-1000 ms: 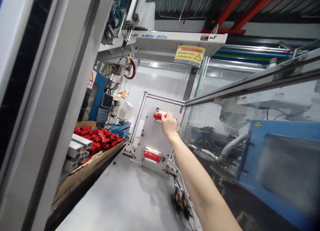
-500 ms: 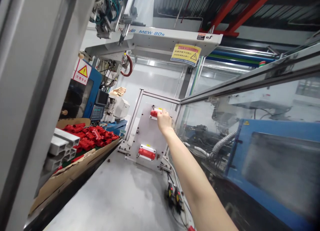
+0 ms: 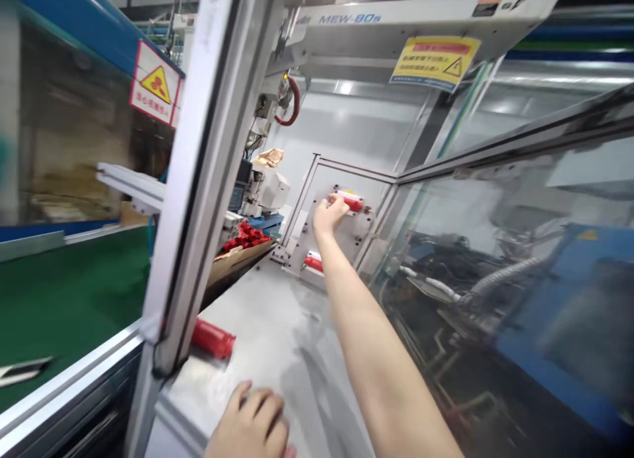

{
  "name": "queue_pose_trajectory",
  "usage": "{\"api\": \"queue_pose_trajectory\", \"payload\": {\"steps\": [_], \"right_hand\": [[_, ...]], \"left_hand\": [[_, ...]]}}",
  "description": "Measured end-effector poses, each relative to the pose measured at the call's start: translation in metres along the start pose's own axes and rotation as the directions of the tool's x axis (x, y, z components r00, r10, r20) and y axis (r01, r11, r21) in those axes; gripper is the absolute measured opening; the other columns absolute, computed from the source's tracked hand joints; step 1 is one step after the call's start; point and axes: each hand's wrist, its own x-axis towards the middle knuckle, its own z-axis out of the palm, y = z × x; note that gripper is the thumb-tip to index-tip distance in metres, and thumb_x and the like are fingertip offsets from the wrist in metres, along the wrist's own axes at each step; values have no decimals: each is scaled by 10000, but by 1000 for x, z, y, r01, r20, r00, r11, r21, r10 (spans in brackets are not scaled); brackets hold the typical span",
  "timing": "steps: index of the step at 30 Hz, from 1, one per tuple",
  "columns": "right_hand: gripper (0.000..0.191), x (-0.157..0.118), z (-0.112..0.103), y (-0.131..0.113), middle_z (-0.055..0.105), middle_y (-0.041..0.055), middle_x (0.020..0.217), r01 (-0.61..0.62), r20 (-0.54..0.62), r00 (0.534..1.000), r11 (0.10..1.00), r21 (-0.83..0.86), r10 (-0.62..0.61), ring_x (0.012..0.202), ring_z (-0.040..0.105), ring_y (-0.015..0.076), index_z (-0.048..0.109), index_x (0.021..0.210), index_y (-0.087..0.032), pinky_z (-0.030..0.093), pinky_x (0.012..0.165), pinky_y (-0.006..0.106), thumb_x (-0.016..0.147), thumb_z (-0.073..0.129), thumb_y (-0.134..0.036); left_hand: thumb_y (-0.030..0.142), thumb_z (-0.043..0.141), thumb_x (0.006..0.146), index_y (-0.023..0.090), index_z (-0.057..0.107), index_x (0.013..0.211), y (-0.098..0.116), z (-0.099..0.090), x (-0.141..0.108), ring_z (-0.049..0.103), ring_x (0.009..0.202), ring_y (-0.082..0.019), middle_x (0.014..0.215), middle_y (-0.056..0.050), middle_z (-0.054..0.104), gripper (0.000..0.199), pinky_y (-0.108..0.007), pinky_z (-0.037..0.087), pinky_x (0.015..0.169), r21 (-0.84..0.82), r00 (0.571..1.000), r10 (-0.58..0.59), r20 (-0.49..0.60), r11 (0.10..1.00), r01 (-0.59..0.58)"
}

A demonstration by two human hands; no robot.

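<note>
My right hand (image 3: 331,215) reaches far forward to the upper white holder (image 3: 341,195) on an upright plate (image 3: 307,236). Its fingers are closed at the left end of a red plastic tube (image 3: 353,203) lying sideways in that holder; they hide that end. Below, another red tube (image 3: 314,264) sits in a lower holder, partly covered by my right arm. My left hand (image 3: 250,421) is low in the view over the metal table (image 3: 262,319), its fingers bent and apart, holding nothing visible. Just beyond it, a loose red tube (image 3: 214,339) lies on the table beside the frame post.
An aluminium post (image 3: 212,160) stands left of the table, with a green conveyor belt (image 3: 74,299) beyond it. A cardboard box (image 3: 242,258) holds several red parts. Clear framed panels (image 3: 446,246) line the right side. A machine beam (image 3: 421,25) with a yellow warning sign (image 3: 436,61) hangs overhead.
My right hand has moved from the right end of the upper holder to its left end. My left hand and the loose red tube have come into view as the camera turned left.
</note>
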Motion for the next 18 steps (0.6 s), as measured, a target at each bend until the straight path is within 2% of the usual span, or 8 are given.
{"api": "queue_pose_trajectory", "payload": {"steps": [3, 6, 8, 9, 11, 14, 16, 18], "right_hand": [[230, -58, -16, -41, 514, 64, 1082, -127, 21, 992, 947, 294, 127, 884, 547, 178, 478, 1091, -148, 466, 746, 365, 887, 467, -253], [186, -129, -53, -75, 530, 29, 961, -231, 162, 972, 825, 516, 171, 711, 551, 111, 431, 1067, -160, 469, 655, 282, 917, 365, -246], [165, -186, -87, -87, 536, -15, 827, -311, 326, 937, 733, 605, 128, 597, 525, 81, 433, 987, -192, 455, 589, 231, 909, 339, -301], [177, -217, -105, -89, 533, -34, 753, -361, 421, 902, 692, 625, 90, 548, 512, 77, 447, 924, -205, 448, 554, 217, 888, 360, -354], [248, -280, -142, -82, 532, -41, 648, -479, 599, 800, 639, 602, 35, 482, 491, 82, 481, 802, -203, 440, 506, 220, 835, 423, -441], [366, -361, -193, -48, 523, -24, 535, -631, 778, 623, 639, 440, 81, 409, 458, 88, 516, 628, -182, 412, 441, 230, 788, 481, -509], [410, -392, -223, -17, 484, -35, 434, -681, 803, 566, 656, 326, 187, 334, 419, 96, 517, 548, -193, 371, 366, 238, 680, 572, -577], [363, -403, -252, 11, 489, -36, 419, -712, 803, 524, 664, 230, 284, 333, 459, 138, 556, 570, -221, 388, 345, 269, 636, 623, -572]], "left_hand": [[175, 326, 887, 213, 557, 769, 13, -27, -33, 597, 932, -186, 916, -28, 664, 262, -352, 449, 812, 18, 998, -55, -17, 998, 55], [246, 394, 872, 233, 550, 812, 24, -70, -88, 626, 878, -138, 926, -40, 656, 168, -218, 501, 751, -33, 986, -145, 80, 988, 148], [273, 508, 819, 224, 548, 884, 26, -93, -125, 637, 874, -152, 955, -57, 648, 90, -207, 522, 738, -52, 940, -287, 186, 952, 301], [258, 559, 789, 217, 544, 915, 25, -101, -142, 639, 874, -159, 958, -56, 645, 133, -218, 529, 739, -54, 900, -364, 239, 921, 386], [212, 609, 754, 183, 535, 960, 18, -107, -168, 644, 838, -167, 961, -57, 637, 222, -259, 548, 712, -51, 807, -497, 321, 841, 538], [179, 590, 772, 124, 510, 1032, -2, -99, -185, 634, 795, -170, 986, -76, 617, 277, -333, 552, 688, -32, 668, -637, 385, 714, 699], [172, 551, 803, 115, 479, 1093, -18, -91, -181, 627, 798, -173, 998, -81, 609, 304, -370, 540, 715, -24, 597, -695, 401, 644, 765], [180, 535, 817, 125, 463, 1130, -33, -85, -170, 619, 839, -181, 1015, -78, 607, 326, -396, 520, 761, -39, 567, -700, 435, 614, 788]]}}
